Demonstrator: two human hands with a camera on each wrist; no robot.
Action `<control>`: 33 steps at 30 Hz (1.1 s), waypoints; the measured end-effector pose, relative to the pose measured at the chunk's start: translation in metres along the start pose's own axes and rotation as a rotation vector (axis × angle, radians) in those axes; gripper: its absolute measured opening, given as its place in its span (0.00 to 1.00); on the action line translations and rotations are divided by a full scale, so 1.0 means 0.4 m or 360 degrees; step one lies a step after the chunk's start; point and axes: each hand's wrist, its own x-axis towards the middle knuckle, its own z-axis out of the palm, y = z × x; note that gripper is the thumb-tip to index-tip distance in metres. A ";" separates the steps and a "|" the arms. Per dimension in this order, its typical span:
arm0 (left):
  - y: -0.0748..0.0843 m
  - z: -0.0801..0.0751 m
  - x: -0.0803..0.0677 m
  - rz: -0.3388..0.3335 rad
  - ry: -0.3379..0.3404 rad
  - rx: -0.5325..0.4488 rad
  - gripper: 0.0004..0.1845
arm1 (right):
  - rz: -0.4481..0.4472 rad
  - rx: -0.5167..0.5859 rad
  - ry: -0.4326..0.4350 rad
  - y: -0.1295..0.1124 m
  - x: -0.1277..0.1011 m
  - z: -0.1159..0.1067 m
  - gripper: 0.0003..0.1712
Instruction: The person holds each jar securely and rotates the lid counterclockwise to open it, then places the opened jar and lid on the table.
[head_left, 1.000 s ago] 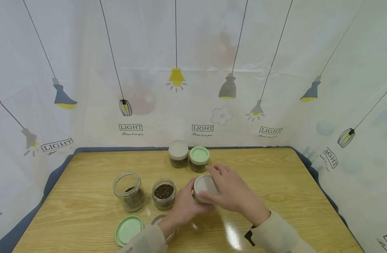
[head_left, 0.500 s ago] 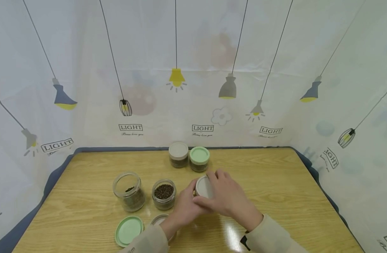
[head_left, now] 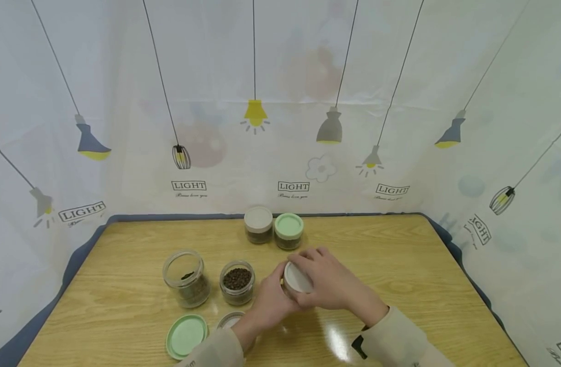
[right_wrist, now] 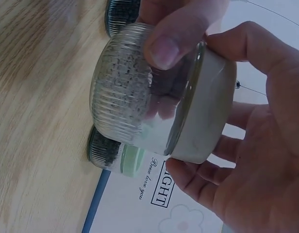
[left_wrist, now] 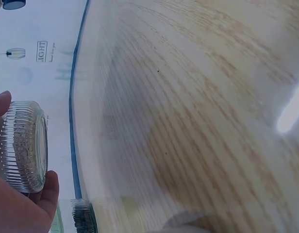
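Observation:
A ribbed glass jar [right_wrist: 118,87] with pale speckled grains inside is held up off the table, tilted. My left hand [head_left: 271,300] grips its glass body, the thumb [right_wrist: 171,46] pressing on the side in the right wrist view. My right hand [head_left: 332,285] holds the whitish lid [head_left: 297,278] by its rim, with fingers and thumb curled round it. The lid sits on the jar's mouth. To the left stand an open glass jar of dark brown beans [head_left: 237,279] and a taller open jar [head_left: 188,285] with dark contents.
A green lid [head_left: 187,336] lies on the wooden table [head_left: 422,270] at front left. Another pale lid [head_left: 230,320] is partly behind my left forearm. Two lidded jars, one with a whitish lid [head_left: 258,220] and one with a green lid [head_left: 289,225], stand at the back.
My right hand has turned back and forth around the lid, its wrist swinging left and then right again. The left hand keeps hold of the jar, nearly still.

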 end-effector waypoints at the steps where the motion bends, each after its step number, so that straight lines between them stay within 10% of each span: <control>1: 0.000 0.000 0.000 0.0001 0.0000 0.0006 0.52 | -0.0025 0.0011 -0.0014 0.001 0.000 -0.002 0.43; 10: 0.002 0.001 0.002 0.0018 -0.0003 -0.0019 0.51 | -0.0124 0.0025 -0.0039 -0.005 -0.009 -0.021 0.47; 21: -0.006 0.007 -0.001 -0.0017 0.0062 -0.0052 0.46 | 0.0404 -0.0256 0.0180 -0.038 -0.009 -0.017 0.43; 33: -0.007 0.003 -0.006 0.0040 0.0011 -0.0032 0.49 | 0.0448 -0.0260 0.0041 -0.055 -0.006 0.011 0.51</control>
